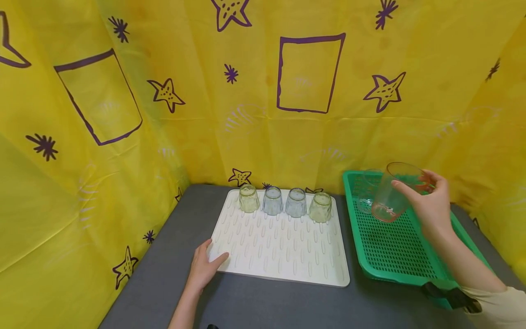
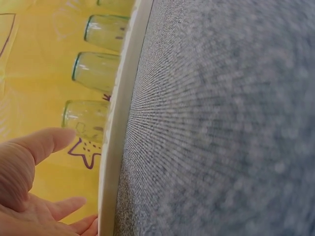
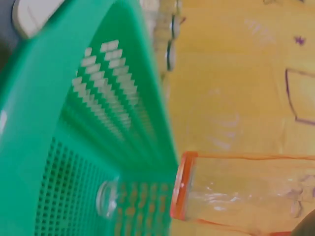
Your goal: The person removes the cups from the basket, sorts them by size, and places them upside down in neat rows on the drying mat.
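Glass (image 1: 390,194) gripped by right hand (image 1: 431,205); left hand (image 1: 203,269) flat.

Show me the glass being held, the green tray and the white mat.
glass (image 1: 390,194), head view, its side wall.
green tray (image 1: 392,273), head view, near rim.
white mat (image 1: 283,256), head view, bare ribbed middle.

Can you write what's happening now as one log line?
right hand: holds clear glass over green basket | left hand: rests on white mat
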Available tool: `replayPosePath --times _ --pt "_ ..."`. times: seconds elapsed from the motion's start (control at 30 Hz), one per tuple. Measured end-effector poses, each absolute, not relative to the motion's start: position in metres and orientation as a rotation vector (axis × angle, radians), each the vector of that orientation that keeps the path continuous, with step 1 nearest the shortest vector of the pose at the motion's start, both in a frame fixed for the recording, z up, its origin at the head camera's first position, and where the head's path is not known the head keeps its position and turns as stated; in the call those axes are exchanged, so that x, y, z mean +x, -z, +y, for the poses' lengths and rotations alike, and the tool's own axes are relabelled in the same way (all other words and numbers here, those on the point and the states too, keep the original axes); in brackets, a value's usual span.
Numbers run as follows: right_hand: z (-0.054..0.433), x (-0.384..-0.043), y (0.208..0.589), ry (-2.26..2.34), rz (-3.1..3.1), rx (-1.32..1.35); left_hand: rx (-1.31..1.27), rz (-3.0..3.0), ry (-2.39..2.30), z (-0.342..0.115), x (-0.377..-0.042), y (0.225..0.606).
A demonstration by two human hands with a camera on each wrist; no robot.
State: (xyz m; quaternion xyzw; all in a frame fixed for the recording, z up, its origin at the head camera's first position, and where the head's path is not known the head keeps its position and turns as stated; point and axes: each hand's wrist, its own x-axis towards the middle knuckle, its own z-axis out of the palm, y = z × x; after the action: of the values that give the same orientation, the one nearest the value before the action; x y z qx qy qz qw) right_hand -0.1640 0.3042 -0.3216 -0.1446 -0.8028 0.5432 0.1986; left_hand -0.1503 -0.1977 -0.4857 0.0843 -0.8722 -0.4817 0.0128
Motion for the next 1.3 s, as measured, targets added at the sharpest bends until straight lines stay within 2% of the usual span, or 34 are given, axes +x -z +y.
replayPosePath --times 0.63,0.93,1.3 --pt "0.235 -0.153 0.337 -1.565 -2.399 -0.013 0.184 -2.593 1.573 -0.174 -0.144 0.466" --pt "0.205 -0.155 0.348 -1.754 -2.367 0.173 -0.113 -2.327 2.008 -0.139 -0.151 0.453" --pt "0.181 -0.153 0.37 -1.98 -2.33 0.356 -0.538 -2.294 2.233 -0.102 -0.161 0.44"
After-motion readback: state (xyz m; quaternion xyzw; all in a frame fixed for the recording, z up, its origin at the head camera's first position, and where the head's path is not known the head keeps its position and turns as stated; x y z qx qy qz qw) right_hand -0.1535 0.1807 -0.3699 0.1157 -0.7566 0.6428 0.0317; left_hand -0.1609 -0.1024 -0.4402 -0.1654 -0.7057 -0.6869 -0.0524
